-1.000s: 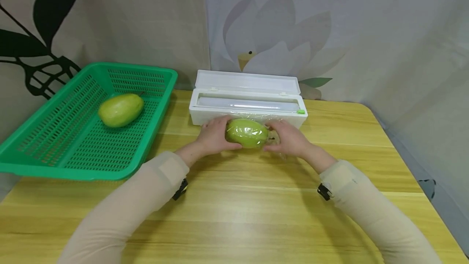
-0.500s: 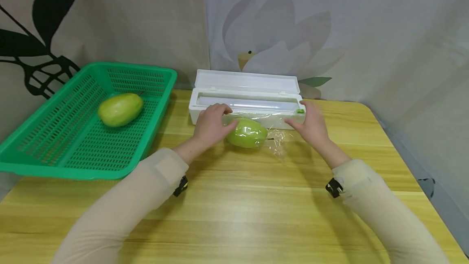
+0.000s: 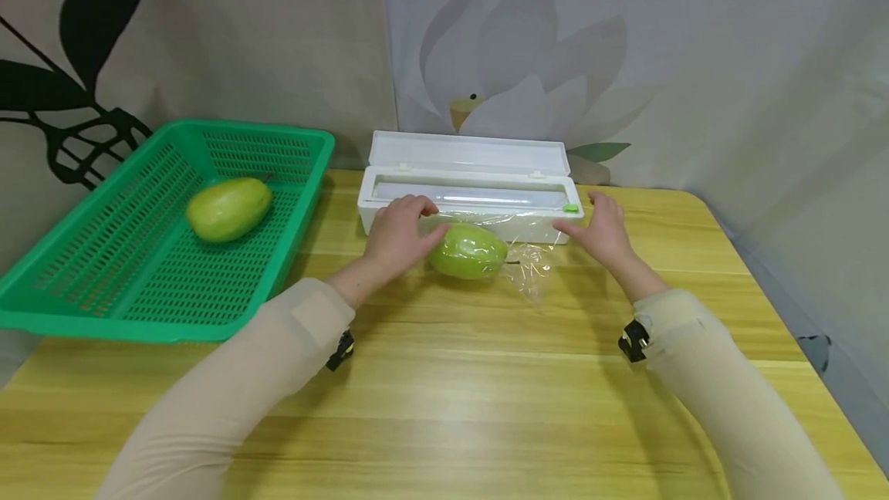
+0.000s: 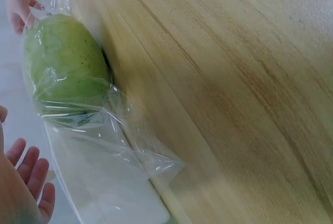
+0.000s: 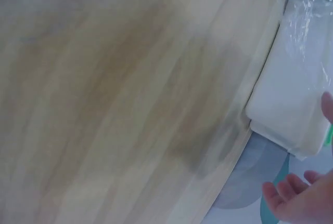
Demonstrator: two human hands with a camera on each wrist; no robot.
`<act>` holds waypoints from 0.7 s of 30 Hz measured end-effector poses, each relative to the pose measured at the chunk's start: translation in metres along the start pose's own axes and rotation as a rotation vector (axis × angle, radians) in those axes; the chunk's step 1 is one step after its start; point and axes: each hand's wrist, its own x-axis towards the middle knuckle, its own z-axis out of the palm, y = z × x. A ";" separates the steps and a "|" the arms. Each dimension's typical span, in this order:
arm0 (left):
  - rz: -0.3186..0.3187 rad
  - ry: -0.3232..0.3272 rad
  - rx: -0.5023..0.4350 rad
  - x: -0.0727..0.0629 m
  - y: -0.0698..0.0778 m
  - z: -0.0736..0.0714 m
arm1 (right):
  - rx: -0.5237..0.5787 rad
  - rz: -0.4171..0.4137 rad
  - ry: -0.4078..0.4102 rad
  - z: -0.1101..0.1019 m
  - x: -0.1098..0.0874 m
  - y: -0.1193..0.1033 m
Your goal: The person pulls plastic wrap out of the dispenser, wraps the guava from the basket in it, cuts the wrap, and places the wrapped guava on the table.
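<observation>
An oval green fruit point(image 3: 468, 251), its kind not certain, lies wrapped in clear cling film point(image 3: 531, 267) against the front of a white cling film box point(image 3: 479, 191). Its stem points right, amid loose film. My left hand point(image 3: 399, 236) is just left of the fruit, its thumb overlapping the fruit in the head view. Spread fingers of that hand point(image 4: 26, 182) show in the left wrist view, holding nothing. At the box's right end is my right hand point(image 3: 603, 231), thumb near the green cutter slider point(image 3: 570, 208). Its fingers point(image 5: 296, 190) are loosely bent around nothing.
On the left stands a green perforated basket point(image 3: 160, 330) holding another green fruit point(image 3: 229, 209). The box's lid point(image 3: 468, 151) is raised, leaning back towards the curtain point(image 3: 694, 83). A wooden table point(image 3: 451, 407) extends in front.
My right hand let go of the fruit's stem end and moved right to the box's end. My left hand rose slightly and loosened from the fruit. The fruit stays in place.
</observation>
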 end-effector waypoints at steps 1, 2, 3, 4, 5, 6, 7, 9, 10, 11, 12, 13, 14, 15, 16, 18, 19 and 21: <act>0.002 0.000 -0.001 0.000 -0.001 0.000 | 0.000 0.007 -0.010 0.000 0.002 0.001; 0.004 0.001 -0.004 0.000 -0.001 0.000 | -0.001 0.015 -0.020 0.001 0.004 0.001; 0.005 0.003 -0.007 0.000 -0.002 -0.001 | -0.001 0.023 -0.029 0.001 0.005 0.001; 0.004 0.006 -0.009 0.000 -0.002 -0.001 | 0.001 0.029 -0.036 0.002 0.006 0.001; 0.001 0.009 -0.011 0.000 -0.003 -0.001 | 0.002 0.034 -0.044 0.002 0.008 0.001; -0.002 0.013 -0.014 0.000 -0.004 -0.002 | 0.004 0.038 -0.051 0.003 0.008 0.001; -0.003 0.016 -0.015 0.000 -0.004 -0.001 | 0.007 0.042 -0.057 0.003 0.009 0.002; -0.009 0.019 -0.017 0.001 -0.004 -0.001 | 0.004 0.037 -0.075 0.002 0.009 0.003; -0.012 0.018 -0.017 0.001 -0.005 -0.001 | 0.005 0.032 -0.085 0.003 0.009 0.004; -0.012 0.016 -0.016 0.002 -0.005 -0.001 | 0.007 0.024 -0.096 0.003 0.009 0.005; -0.011 0.014 -0.016 0.002 -0.005 -0.001 | 0.011 0.013 -0.104 0.003 0.010 0.005; -0.008 0.012 -0.016 0.002 -0.005 -0.001 | 0.017 0.000 -0.114 0.003 0.010 0.006; -0.002 0.013 -0.016 0.003 -0.004 0.000 | 0.024 -0.013 -0.121 0.003 0.010 0.006; 0.006 0.014 -0.016 0.004 -0.003 0.000 | 0.034 -0.028 -0.124 0.003 0.011 0.006; 0.015 0.016 -0.016 0.005 -0.002 0.000 | 0.038 -0.038 -0.130 0.003 0.011 0.007; 0.034 0.020 -0.017 0.007 0.002 -0.001 | 0.036 -0.063 -0.143 0.002 0.013 0.008; 0.044 0.022 -0.019 0.008 0.004 -0.001 | 0.033 -0.071 -0.152 0.002 0.014 0.008; 0.056 0.019 -0.022 0.010 0.008 -0.001 | 0.018 -0.084 -0.168 0.001 0.015 0.009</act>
